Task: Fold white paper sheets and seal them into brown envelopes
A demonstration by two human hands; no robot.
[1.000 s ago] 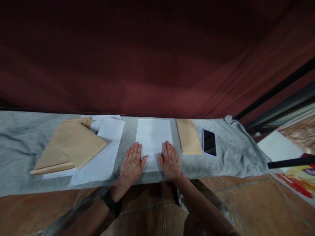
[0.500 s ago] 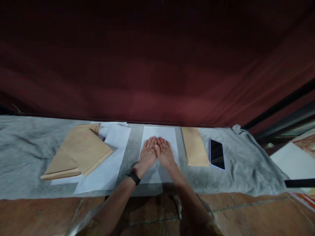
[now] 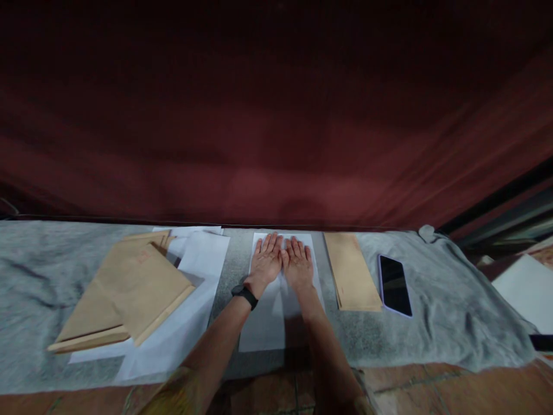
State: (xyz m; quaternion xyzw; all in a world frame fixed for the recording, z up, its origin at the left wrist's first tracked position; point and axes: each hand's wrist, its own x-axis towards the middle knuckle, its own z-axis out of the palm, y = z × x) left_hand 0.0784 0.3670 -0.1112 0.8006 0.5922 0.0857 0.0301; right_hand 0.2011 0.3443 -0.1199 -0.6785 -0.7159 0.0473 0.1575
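Note:
A white sheet of paper (image 3: 263, 323) lies on the grey cloth in front of me, its long side running away from me. My left hand (image 3: 266, 260) rests flat on its upper part, palm down, fingers stretched out; a black watch is on that wrist. Beside it, my right hand (image 3: 298, 266) also presses flat on the paper with its fingers spread a little. The two hands meet near the thumbs. Neither holds anything. Both hide part of the sheet's upper half.
To the left, several brown envelopes (image 3: 142, 282) overlap loose white papers (image 3: 203, 271). A narrow stack of brown envelopes (image 3: 352, 276) lies to the right, with a phone (image 3: 394, 283) beyond it. The grey cloth (image 3: 449, 300) ends at a tiled floor; a dark red curtain (image 3: 268, 144) hangs behind.
Both hands have slid forward along the paper, toward its far edge, and the fingers have spread slightly. The view has shifted a little; the envelopes and phone stay in place.

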